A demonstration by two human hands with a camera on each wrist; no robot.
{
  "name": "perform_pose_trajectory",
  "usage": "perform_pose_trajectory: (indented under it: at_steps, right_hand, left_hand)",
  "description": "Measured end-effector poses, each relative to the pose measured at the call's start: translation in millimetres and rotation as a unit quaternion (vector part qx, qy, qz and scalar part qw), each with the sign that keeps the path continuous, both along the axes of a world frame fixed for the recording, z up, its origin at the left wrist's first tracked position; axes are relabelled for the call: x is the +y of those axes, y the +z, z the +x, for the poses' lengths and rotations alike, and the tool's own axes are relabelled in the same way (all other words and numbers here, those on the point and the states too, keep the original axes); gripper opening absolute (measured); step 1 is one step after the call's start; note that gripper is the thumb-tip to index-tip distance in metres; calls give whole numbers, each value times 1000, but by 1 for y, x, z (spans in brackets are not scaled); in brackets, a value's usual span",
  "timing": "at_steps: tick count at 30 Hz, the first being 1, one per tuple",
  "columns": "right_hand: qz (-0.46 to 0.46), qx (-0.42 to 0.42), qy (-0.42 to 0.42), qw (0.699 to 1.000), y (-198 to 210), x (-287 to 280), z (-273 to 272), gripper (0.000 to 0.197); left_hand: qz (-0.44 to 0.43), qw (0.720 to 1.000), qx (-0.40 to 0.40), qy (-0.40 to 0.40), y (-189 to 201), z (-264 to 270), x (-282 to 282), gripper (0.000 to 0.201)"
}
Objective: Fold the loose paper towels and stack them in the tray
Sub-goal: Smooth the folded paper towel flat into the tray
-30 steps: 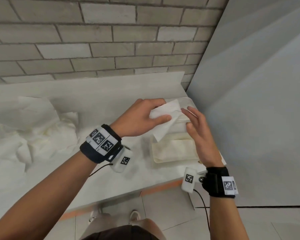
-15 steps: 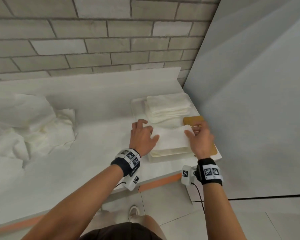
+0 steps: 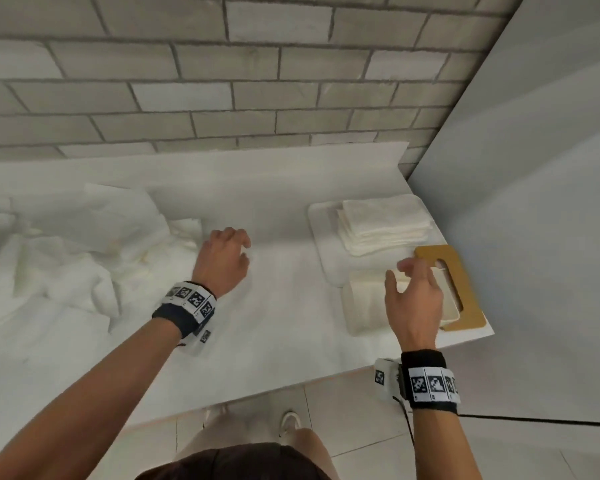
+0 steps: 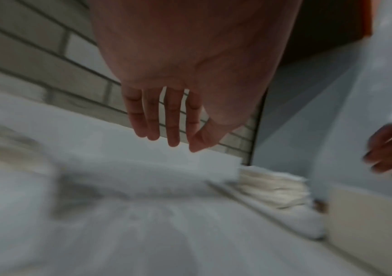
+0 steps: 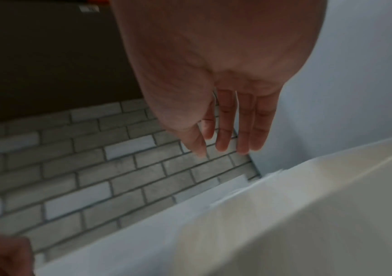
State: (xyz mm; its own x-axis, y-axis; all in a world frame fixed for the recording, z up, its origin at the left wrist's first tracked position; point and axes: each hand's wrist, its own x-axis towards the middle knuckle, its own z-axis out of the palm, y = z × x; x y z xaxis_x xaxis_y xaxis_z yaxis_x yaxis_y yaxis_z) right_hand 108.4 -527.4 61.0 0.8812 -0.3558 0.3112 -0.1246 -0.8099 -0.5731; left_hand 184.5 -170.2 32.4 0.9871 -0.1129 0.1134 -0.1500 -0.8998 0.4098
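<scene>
both hands have come off the folded towel since half a sec ago: left hand (image 3: 222, 261) is now out over the counter (image 3: 274, 327) near the loose paper towels (image 3: 70, 258), fingers relaxed and holding nothing; right hand (image 3: 413, 299) hovers just above the near stack (image 3: 364, 306), fingers spread, also empty. far stack (image 3: 383, 225) sits in the tray (image 3: 321, 237); near one lies at the tray's front edge beside a tan handle plate (image 3: 461, 289), prob. only partly on the tray, hard to tell w/ the hand over it. risks: right hand brushing the top sheet and skewing the stack; left hand grabbing several tangled sheets from the pile at once; near stack is close to the counter edge, so a nudge could tip it off.
</scene>
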Motion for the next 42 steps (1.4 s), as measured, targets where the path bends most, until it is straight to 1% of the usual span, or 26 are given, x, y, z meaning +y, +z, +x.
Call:
perform_pose_trajectory:
  at_steps: [1,3,5,6,7,8,10,11,12,14,15,17,19,21,23,25,27,28,29,31,33,35,36,39,40,42]
  right_hand:
    - [18,-5,27,999,1,23,-1,17]
    - [53,11,76,996,-5,70,2,15]
    - [66,39,120,990,-16,115,5,14]
    - [74,52,140,986,-22,136,7,13]
    - [87,67,159,981,-27,155,8,13]
    - [101,86,174,976,-32,174,8,13]
    - [119,119,194,967,-41,201,10,12]
    - [131,128,201,962,-44,212,11,10]
    - [149,131,205,958,-45,222,11,9]
    - [202,121,202,951,-41,238,15,13]
    - [231,115,197,946,-38,245,18,20]
    - [281,102,181,937,-32,260,27,39]
    - [329,102,167,924,-25,273,37,62]
    - [380,100,158,906,-17,283,47,76]
    - [420,88,154,890,-3,289,56,73]
    - [421,58,155,892,5,290,64,55]
    - [414,19,147,898,7,291,72,35]
    - [419,5,136,898,7,290,74,29]
    - [432,0,123,894,6,288,76,26]
    - [446,20,94,890,-2,279,81,30]
    - [423,77,69,900,-14,268,84,41]
    - [369,159,52,914,-34,256,84,54]
    - [344,203,44,916,-44,251,83,61]
    - [306,313,30,899,-72,235,77,78]
    - [309,332,27,891,-79,228,74,78]
    - [343,344,31,874,-86,213,68,68]
  left_hand:
    - [42,999,-4,9,-2,7,33,33]
    - [136,991,8,-5,-9,24,87,54]
    - [230,971,56,-39,-14,40,126,74]
    - [265,959,90,-48,-15,47,138,77]
    - [286,949,122,-47,-13,53,146,73]
    - [301,941,146,-43,-11,58,153,65]
    - [316,935,152,-50,-3,67,162,43]
    - [308,941,133,-51,0,71,166,35]
    - [283,953,101,-48,3,76,168,29]
    - [191,980,38,-43,16,81,166,22]
    - [139,989,16,-50,25,80,162,22]
    - [27,998,0,-60,49,75,152,25]
    - [-64,996,4,-67,69,69,146,26]
    - [-130,989,5,-77,83,66,144,27]
    - [-178,982,-7,-64,99,64,140,22]
    - [-206,978,-22,-38,117,60,136,22]
    - [-253,966,-27,-31,124,59,140,24]
    - [-276,960,-29,-25,124,60,144,24]
    - [-294,955,-31,-14,122,60,149,25]
    - [-315,949,-28,19,109,62,161,25]
    - [-324,944,-12,56,91,61,170,27]
    - [-302,949,18,90,66,60,176,34]
    - [-282,953,43,103,52,59,180,38]
    - [-226,958,131,120,7,51,190,44]
    - [-212,956,156,128,-6,48,193,44]
    - [-215,950,175,144,-21,40,194,46]
